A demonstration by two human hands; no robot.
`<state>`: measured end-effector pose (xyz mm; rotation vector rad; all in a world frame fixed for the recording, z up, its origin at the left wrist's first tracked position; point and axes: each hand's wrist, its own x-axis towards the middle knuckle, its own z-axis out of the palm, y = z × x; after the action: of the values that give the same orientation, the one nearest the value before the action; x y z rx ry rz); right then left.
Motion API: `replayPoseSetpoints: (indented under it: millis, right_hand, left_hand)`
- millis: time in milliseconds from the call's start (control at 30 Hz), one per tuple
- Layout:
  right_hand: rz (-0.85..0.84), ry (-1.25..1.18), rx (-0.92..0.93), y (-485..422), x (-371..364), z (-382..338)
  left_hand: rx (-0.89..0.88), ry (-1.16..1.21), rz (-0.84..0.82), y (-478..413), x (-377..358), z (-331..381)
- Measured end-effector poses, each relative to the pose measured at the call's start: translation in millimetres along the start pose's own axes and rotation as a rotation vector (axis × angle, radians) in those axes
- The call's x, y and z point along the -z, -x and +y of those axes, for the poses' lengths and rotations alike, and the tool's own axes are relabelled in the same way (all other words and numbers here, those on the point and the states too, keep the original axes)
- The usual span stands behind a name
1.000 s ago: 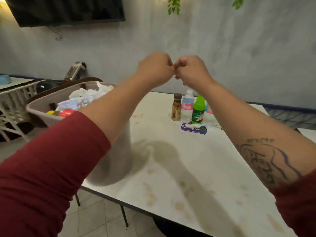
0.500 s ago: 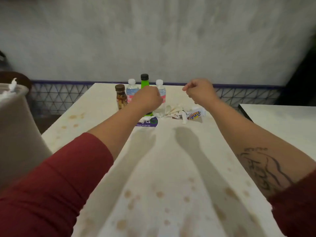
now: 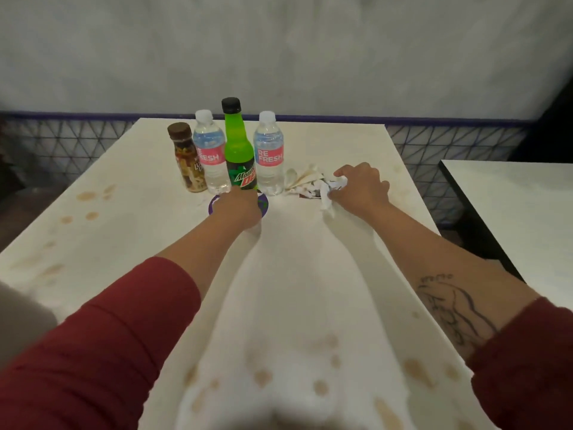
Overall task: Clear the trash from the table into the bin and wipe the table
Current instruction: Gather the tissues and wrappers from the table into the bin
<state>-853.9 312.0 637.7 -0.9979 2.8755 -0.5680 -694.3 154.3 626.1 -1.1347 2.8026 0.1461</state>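
Table: a white table [image 3: 310,274] with brown stains [image 3: 262,377] near the close edge and along the left side.
Bottles: four stand upright in a row at the far end. From left they are a brown-capped drink bottle [image 3: 187,159], a Refresh water bottle [image 3: 210,156], a green Mountain Dew bottle [image 3: 238,150] and a second Refresh water bottle [image 3: 269,153], each touching or just beside the next.
Purple wrapper: the purple wrapper [image 3: 214,205] lies flat just in front of the bottles, mostly hidden under the left hand.
Left hand: the left hand [image 3: 240,206] is down on the purple wrapper, knuckles toward the camera. Its fingers are out of sight, so I cannot tell whether they grip.
Trash pile: the crumpled white paper [image 3: 305,181] and scraps lie on the table just right of the bottles.
Right hand: the right hand [image 3: 361,187] rests on the pile's right end, fingers curled around crumpled white paper that sticks out below the palm.
Sleeves: red sleeves [image 3: 102,342] are pushed up both forearms.
Right edge: a second white table [image 3: 511,206] stands apart.
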Motion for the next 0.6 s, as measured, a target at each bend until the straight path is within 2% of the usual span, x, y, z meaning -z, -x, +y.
replayPoseSetpoints:
  millis: [133,267,500,600]
  right_hand:
    - [-0.088,0.185,0.040,-13,-20,-10]
    - [-0.178,0.181,-0.012,-21,-33,-19]
    - [-0.127,0.263,-0.012,-14,-48,-16]
    - [-0.114,0.265,-0.020,-12,-48,-13]
  left_hand:
    - [0.003,0.012,0.011,-4,-12,1]
    - [0.036,0.029,0.119,-6,-17,1]
    - [0.065,0.005,0.089,-6,-23,-10]
    - [0.047,-0.071,0.130,-6,-23,-12]
